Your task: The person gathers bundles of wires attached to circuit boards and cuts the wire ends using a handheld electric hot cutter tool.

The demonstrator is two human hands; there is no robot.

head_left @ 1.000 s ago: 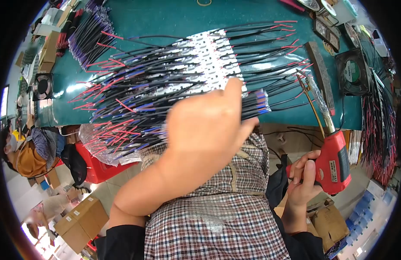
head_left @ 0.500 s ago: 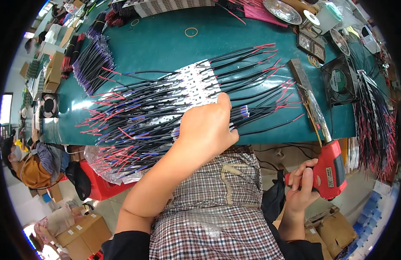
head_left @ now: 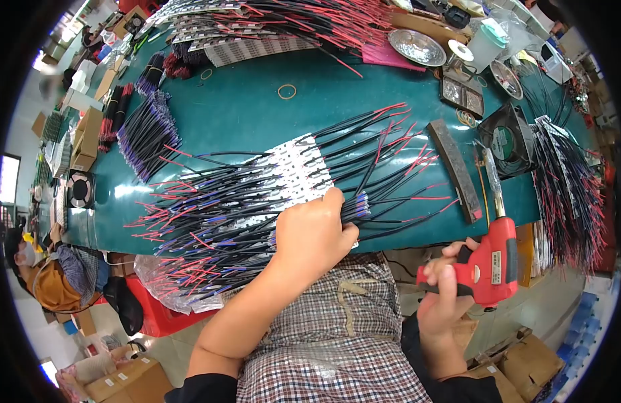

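The left hand [head_left: 314,228] curls over a wire bundle [head_left: 356,208], whose blue-tipped ends project at 2 o'clock. Its fingertips are hidden; whether they clamp cannot be told. The wired boards [head_left: 297,168] lie on the bench [head_left: 243,107] at 11 o'clock from that hand. The fingers of the right hand [head_left: 448,289] grasp the red soldering gun [head_left: 496,265], barrel toward 12 o'clock. The dark bar [head_left: 455,170] lies at 11 o'clock from the gun body.

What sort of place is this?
Probably an electronics assembly workshop: a red soldering gun in the right hand, wired white circuit boards on the green bench, and stacked wires to their left.
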